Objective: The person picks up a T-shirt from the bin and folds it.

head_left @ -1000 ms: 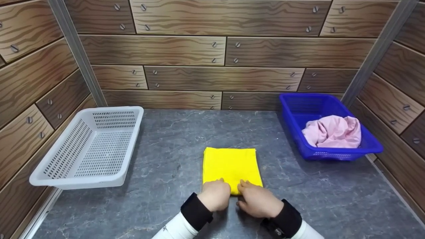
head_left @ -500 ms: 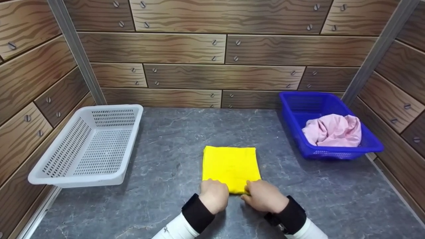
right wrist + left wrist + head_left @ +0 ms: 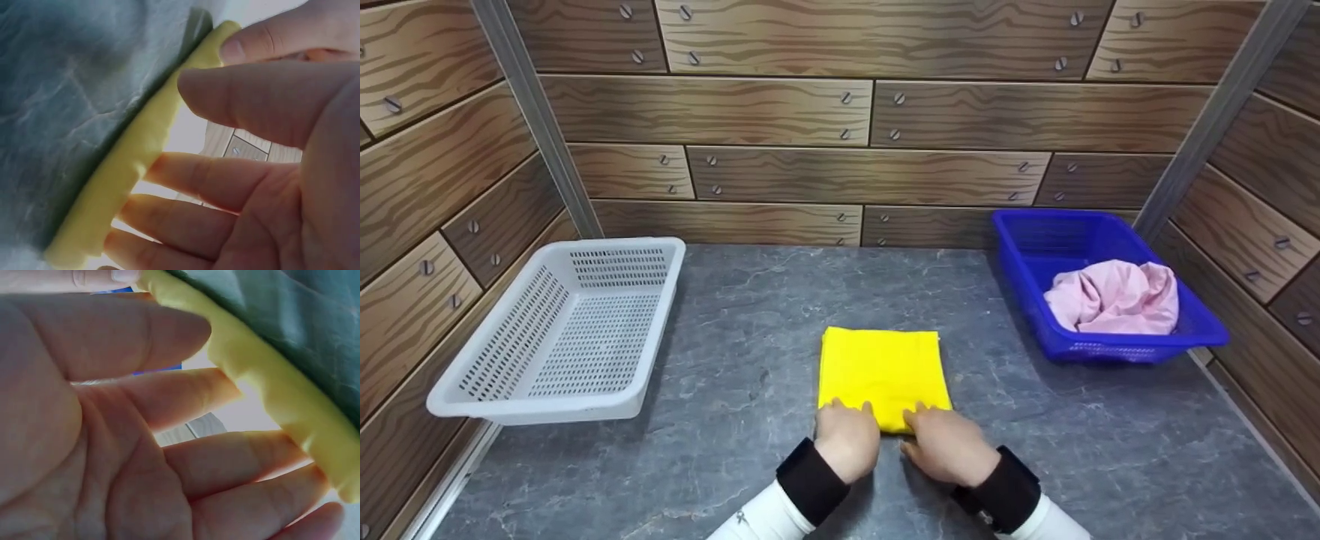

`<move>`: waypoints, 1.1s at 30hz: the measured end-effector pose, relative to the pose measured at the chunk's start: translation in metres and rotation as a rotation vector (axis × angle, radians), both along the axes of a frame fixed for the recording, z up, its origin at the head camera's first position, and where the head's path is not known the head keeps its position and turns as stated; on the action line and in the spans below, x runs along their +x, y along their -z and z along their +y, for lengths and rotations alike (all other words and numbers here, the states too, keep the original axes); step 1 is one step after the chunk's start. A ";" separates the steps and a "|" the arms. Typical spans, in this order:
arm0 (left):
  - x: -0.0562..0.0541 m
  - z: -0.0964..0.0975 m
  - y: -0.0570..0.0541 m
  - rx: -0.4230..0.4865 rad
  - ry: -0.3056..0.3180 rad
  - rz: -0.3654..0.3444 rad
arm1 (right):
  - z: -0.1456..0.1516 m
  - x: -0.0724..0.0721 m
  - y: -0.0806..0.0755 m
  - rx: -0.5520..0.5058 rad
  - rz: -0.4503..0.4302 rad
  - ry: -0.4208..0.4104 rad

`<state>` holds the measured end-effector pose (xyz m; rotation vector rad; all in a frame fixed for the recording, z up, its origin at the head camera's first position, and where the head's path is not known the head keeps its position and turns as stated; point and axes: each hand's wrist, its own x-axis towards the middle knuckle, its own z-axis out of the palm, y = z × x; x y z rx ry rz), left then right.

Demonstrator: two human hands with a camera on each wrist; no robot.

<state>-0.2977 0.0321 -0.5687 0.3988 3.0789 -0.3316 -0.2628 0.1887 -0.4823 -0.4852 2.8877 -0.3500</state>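
A yellow cloth, folded into a neat square, lies on the grey marbled tabletop in front of the person. At its near left corner, the left hand rests with fingertips on the top layer. The right hand does the same at the near right corner. In the left wrist view the long fingers reach over the rounded fold, and the thumb comes right up to it. Seen from the right wrist, the fingers lie fairly straight across the cloth edge, thumb tip beside the fold.
To the left stands a white perforated plastic basket. A blue basket at the back right holds a crumpled pink cloth. Wood-patterned walls enclose the grey tabletop at the back and both sides.
The hands spread slightly apart along the near edge of the yellow cloth, then came a little closer together again. The near edge looks slightly farther from the person; the baskets have stayed put.
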 end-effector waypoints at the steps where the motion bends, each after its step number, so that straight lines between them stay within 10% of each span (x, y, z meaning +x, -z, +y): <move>1: -0.002 0.000 -0.001 -0.004 -0.005 -0.002 | 0.000 -0.004 0.003 0.007 -0.016 0.009; 15: -0.080 0.001 -0.002 0.126 -0.109 0.028 | 0.012 -0.124 0.074 0.110 0.039 0.034; 23: -0.112 0.006 -0.003 0.198 -0.161 0.098 | 0.011 -0.164 0.085 0.071 0.120 0.055; 33: -0.122 0.007 -0.017 0.219 -0.149 0.126 | 0.013 -0.182 0.088 0.034 0.193 0.072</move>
